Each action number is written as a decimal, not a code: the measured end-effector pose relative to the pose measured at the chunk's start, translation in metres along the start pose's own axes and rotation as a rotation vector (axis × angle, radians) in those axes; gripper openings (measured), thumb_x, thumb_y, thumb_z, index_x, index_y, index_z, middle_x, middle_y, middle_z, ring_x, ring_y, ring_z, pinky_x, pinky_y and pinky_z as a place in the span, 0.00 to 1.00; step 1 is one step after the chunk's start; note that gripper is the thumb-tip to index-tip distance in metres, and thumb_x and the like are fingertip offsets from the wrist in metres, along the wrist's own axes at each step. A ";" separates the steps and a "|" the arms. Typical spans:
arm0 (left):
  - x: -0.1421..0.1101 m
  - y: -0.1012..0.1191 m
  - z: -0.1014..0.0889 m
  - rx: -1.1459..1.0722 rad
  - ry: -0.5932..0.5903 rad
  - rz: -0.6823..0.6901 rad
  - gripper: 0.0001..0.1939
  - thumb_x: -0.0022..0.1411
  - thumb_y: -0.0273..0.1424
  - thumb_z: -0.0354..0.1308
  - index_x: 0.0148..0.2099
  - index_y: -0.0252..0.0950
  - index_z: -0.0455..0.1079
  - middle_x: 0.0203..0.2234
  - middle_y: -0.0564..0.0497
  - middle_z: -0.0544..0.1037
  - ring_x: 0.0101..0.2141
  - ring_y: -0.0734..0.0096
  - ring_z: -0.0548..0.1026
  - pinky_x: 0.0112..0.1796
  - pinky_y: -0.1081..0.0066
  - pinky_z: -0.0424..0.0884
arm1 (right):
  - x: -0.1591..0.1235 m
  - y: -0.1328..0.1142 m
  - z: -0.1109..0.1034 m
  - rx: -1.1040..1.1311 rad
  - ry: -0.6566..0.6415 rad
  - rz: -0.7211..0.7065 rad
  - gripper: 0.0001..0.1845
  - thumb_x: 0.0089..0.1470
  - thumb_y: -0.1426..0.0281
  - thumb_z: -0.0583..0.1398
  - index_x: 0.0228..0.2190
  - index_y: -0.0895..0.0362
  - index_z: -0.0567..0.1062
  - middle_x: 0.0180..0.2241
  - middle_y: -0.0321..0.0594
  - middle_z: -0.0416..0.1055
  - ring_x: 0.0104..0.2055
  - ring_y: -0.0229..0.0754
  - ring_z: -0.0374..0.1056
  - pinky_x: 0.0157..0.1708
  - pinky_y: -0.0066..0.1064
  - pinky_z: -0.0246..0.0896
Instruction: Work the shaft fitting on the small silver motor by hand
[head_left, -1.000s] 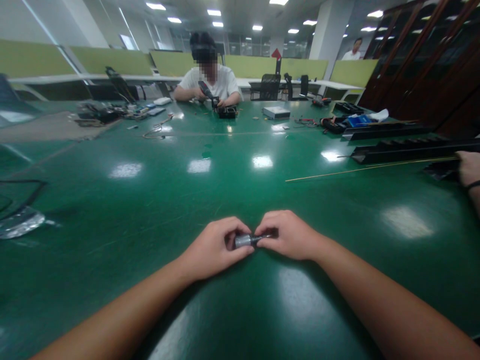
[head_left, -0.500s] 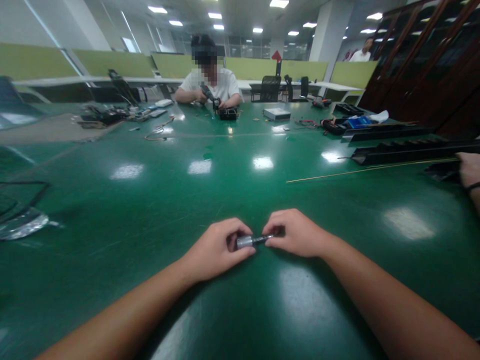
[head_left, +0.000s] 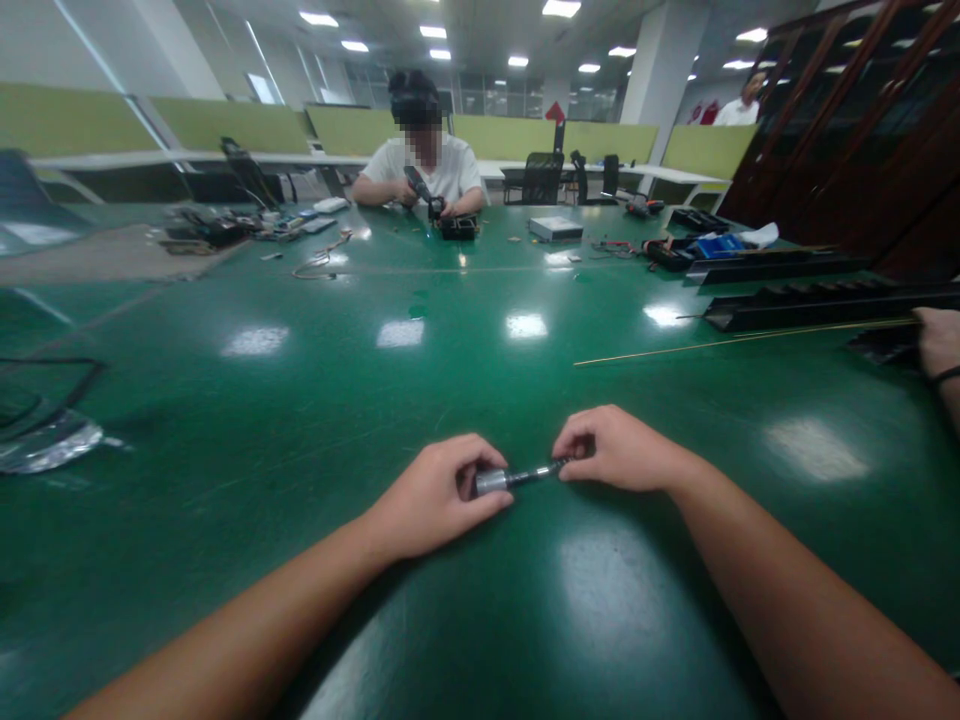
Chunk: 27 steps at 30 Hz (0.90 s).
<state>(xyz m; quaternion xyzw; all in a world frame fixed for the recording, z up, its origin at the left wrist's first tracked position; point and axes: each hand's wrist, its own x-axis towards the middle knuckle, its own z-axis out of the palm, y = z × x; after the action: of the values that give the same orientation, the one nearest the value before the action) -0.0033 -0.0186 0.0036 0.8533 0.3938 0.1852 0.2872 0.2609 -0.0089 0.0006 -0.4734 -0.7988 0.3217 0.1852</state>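
My left hand curls its thumb and fingers around a short silver cylinder low over the green table. A thin dark rod with a bright band sticks out of the cylinder to the right. At the rod's far end, the thumb and fingertips of my right hand are pinched together on it. The fingers hide the cylinder's left end and the rod's tip. What kind of tool or part this is, I cannot make out.
Across the green table a person works on a black part with a power tool. A co-worker's hand is at the right edge, beside long black channels and a thin yellowish rod. Clear plastic lies at left.
My right hand has slid to the right and slightly away along the rod, so more of the rod shows between my hands. My left hand stays in place around the silver cylinder.
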 end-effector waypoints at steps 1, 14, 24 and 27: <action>0.000 0.000 0.000 0.001 0.002 0.003 0.11 0.58 0.36 0.64 0.42 0.36 0.73 0.29 0.53 0.74 0.27 0.73 0.70 0.29 0.74 0.64 | 0.000 0.001 -0.001 0.004 -0.002 0.005 0.07 0.45 0.70 0.68 0.31 0.58 0.81 0.29 0.37 0.76 0.30 0.37 0.69 0.31 0.28 0.62; -0.001 -0.002 0.002 0.015 -0.010 -0.024 0.13 0.59 0.38 0.63 0.43 0.36 0.73 0.29 0.53 0.73 0.26 0.73 0.70 0.28 0.74 0.64 | -0.003 0.002 -0.004 0.043 -0.037 -0.027 0.08 0.48 0.68 0.68 0.33 0.57 0.82 0.31 0.38 0.75 0.31 0.36 0.69 0.32 0.28 0.62; 0.000 -0.003 0.002 0.006 0.049 0.049 0.11 0.56 0.32 0.65 0.42 0.36 0.74 0.32 0.51 0.75 0.31 0.70 0.72 0.32 0.73 0.66 | 0.011 -0.024 0.035 0.052 0.053 -0.167 0.06 0.51 0.70 0.67 0.33 0.58 0.82 0.31 0.38 0.76 0.32 0.36 0.69 0.32 0.26 0.58; 0.000 -0.002 0.001 -0.018 0.060 0.050 0.12 0.56 0.32 0.64 0.43 0.35 0.73 0.33 0.51 0.75 0.32 0.70 0.72 0.33 0.73 0.67 | 0.014 -0.029 0.044 0.012 0.099 -0.204 0.05 0.51 0.71 0.66 0.33 0.57 0.81 0.30 0.38 0.76 0.32 0.37 0.69 0.33 0.27 0.58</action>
<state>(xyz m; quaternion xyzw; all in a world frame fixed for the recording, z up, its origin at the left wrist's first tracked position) -0.0043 -0.0179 0.0018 0.8543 0.3791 0.2212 0.2784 0.2091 -0.0211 -0.0115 -0.4036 -0.8308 0.2823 0.2590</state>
